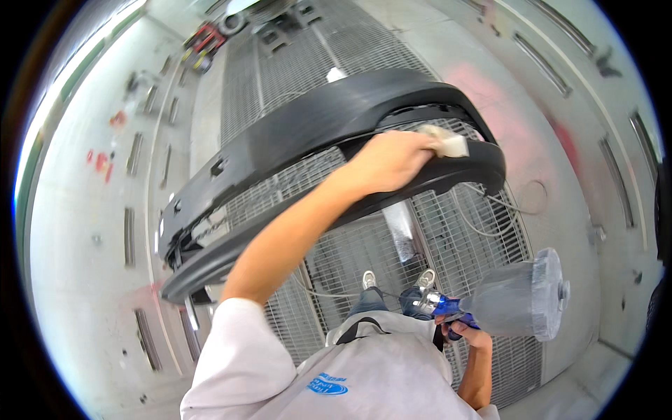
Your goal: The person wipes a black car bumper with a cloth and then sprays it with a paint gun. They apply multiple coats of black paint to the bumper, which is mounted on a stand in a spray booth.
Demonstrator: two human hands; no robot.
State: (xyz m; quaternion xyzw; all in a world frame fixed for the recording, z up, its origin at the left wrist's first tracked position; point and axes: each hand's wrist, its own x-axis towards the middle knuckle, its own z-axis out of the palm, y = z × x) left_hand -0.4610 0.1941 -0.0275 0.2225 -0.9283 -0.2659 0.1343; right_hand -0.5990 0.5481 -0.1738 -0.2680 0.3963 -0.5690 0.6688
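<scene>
My left hand (399, 157) is closed on a pale cloth or pad (451, 145), held against the right part of a black car bumper (294, 122) that lies crosswise in front of me on a support, mostly hidden. My forearm crosses the bumper's lower section. At the lower right my right hand (470, 334) grips a blue and silver spray gun (441, 306) with a large translucent cup (507, 301) attached, tilted on its side in this view, near my right hip.
Metal floor grating (441, 231) runs beneath the bumper and my feet. A thin hose (518, 210) loops at the right. Red equipment (206, 38) and a grey round object (231, 22) sit at the back left. Booth walls (70, 210) curve along both sides.
</scene>
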